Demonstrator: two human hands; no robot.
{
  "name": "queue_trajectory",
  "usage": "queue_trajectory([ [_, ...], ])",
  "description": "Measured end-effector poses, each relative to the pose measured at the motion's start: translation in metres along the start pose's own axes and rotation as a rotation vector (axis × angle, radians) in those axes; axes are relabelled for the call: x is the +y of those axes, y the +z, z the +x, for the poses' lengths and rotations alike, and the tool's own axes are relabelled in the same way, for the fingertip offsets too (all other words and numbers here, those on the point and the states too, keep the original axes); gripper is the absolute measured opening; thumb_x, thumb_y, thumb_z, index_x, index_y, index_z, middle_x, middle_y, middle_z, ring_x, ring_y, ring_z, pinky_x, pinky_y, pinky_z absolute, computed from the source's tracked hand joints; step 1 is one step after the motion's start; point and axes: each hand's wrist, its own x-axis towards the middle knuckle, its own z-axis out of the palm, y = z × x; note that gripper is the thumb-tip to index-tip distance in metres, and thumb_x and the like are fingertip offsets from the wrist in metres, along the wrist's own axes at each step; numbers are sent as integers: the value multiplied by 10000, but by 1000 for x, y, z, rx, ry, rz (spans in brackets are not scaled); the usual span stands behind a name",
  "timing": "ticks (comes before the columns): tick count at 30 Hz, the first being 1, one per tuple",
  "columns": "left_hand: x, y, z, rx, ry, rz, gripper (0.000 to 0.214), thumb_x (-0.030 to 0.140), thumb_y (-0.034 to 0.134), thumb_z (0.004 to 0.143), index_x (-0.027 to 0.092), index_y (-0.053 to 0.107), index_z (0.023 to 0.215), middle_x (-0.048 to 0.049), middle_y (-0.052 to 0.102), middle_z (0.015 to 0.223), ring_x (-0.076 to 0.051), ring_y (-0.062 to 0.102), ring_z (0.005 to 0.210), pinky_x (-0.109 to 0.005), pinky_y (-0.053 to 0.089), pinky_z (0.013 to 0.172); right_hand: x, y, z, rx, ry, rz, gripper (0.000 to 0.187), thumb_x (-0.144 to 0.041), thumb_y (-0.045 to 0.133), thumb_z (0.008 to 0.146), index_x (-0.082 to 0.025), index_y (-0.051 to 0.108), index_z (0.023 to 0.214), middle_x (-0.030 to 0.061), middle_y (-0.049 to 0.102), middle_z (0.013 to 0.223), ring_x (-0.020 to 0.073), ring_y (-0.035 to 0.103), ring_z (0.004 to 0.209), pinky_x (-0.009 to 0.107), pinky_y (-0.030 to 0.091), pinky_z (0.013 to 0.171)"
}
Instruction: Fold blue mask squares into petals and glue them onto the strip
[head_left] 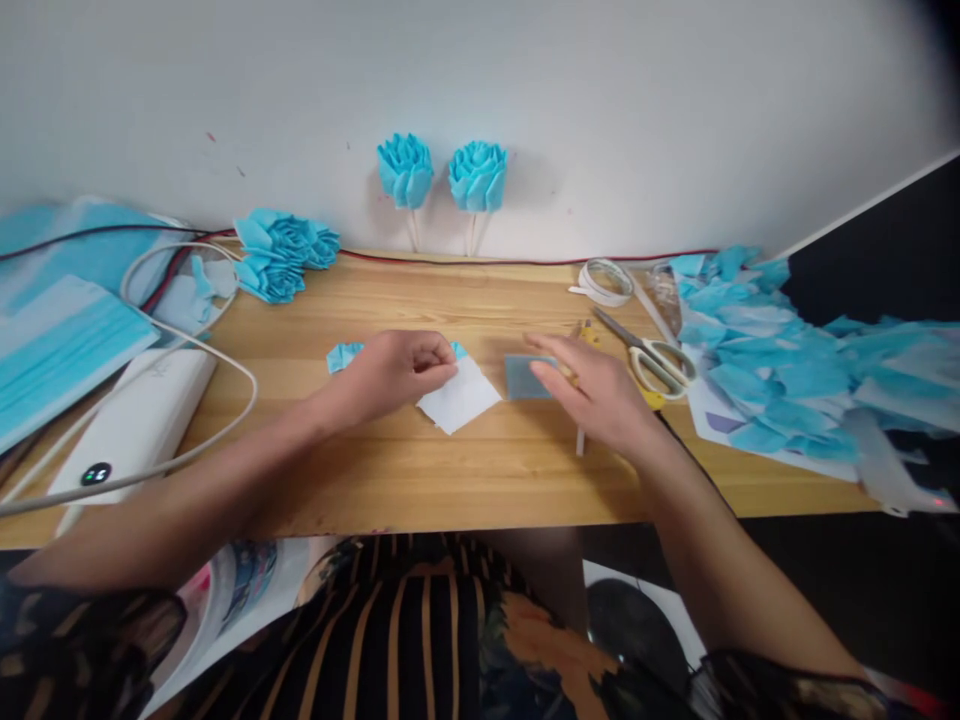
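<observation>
My left hand rests on the wooden table with its fingers pinched on the edge of a white paper square that has a blue corner showing. A small blue folded piece lies just left of that hand. My right hand hovers flat with fingers stretched out, its fingertips over a small grey-blue paper square. A thin white stick lies under that hand.
Two blue paper flowers on sticks lean on the wall. More blue flowers lie at back left. Scissors, a tape roll and a heap of blue paper scraps sit right. A white device with cables and blue paper stacks sit left.
</observation>
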Motion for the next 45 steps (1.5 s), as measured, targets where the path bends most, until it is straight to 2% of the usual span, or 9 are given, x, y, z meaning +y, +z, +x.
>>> queue_trajectory([
  [5,5,6,4,57,-40,-177,132,274,611,831,152,627,783,51,507,493,-77,436,424,-207,309,434,-29,23,-2,-189,99,565,472,-400,644,888,-236,582,1327,98,665,1318,260,636,1184,423,535,943],
  [8,3,6,2,62,17,-252,149,291,628,845,152,651,799,36,543,528,-88,488,468,-219,377,483,-33,37,3,-136,197,709,256,-343,672,857,-194,675,1065,48,743,960,181,692,854,317,552,729],
  [11,-1,6,-5,123,102,-321,142,283,683,826,160,696,895,-36,680,817,-134,606,700,-252,481,624,-32,41,4,27,242,665,103,-294,640,870,-193,659,869,-27,647,641,129,617,586,272,502,579],
  [16,-7,19,-19,173,-83,-741,324,433,693,847,172,675,1038,-85,677,1045,-200,632,919,-311,533,737,-32,35,-6,383,-261,294,236,-64,578,844,-247,679,955,23,752,1013,175,712,936,333,566,793],
  [19,-5,36,-24,-150,-332,-1087,457,564,636,862,152,665,1055,-111,699,972,-236,661,927,-363,533,796,-32,35,-10,424,-451,135,309,-31,561,862,-266,666,1032,37,740,1119,177,709,1024,339,579,835],
  [21,-2,44,-23,-211,-364,-1240,426,537,634,879,158,663,1072,-109,710,991,-230,660,963,-369,513,865,-32,38,-11,426,-478,102,310,-38,573,871,-268,658,1061,46,736,1141,178,712,1033,334,589,834],
  [25,3,48,-18,-28,-294,-1383,232,260,724,843,182,673,1055,-78,711,1079,-198,645,1015,-357,460,968,-32,42,-12,446,-447,140,346,-51,595,871,-279,634,1128,41,744,1136,189,716,1038,356,595,867],
  [34,8,38,-16,103,-248,-1270,446,43,744,724,189,629,1129,-31,707,945,-157,661,864,-330,483,862,-31,47,-14,430,-442,157,419,-37,517,901,-298,609,1215,27,750,1136,192,708,1075,371,586,917],
  [45,3,35,-9,105,-139,-1010,536,123,767,727,231,611,1228,14,662,908,-117,620,798,-274,470,779,-36,40,-8,103,193,1026,478,-393,533,939,-336,417,1399,79,638,1332,212,694,1039,353,589,757],
])
